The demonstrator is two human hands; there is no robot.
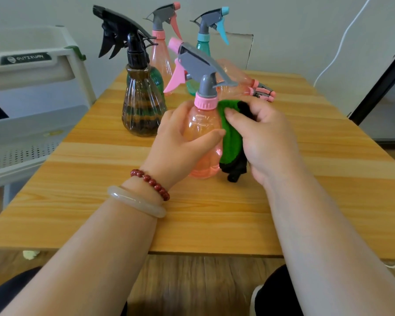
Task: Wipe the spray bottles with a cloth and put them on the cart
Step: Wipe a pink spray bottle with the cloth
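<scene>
Bottle: the see-through pink plastic spray bottle (201, 133) stands upright on the wooden table (100, 179), right in front of me.
Left hand: my left hand (180, 142) wraps round its fat middle.
Right hand: my right hand (265, 137) holds the soft green and black cloth (232, 137) and presses it on the bottle's side.
Feel: I think it is light and smooth, so it may slip or dent.
Best hold: the thin neck, to lift it to the white cart (32, 124).
</scene>
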